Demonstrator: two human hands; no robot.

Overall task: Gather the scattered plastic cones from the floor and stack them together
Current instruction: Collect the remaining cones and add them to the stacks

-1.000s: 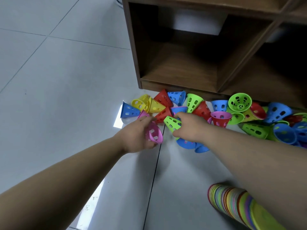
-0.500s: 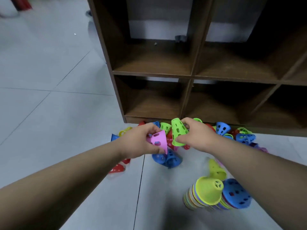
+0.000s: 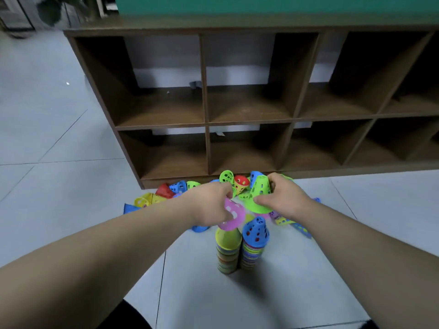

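Lifted higher: pink cone (image 3: 231, 216) (green cone (image 3: 259, 195) too)

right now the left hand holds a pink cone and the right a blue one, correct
No: in the head view the right hand holds a green cone, not blue. The left hand does hold the pink cone.
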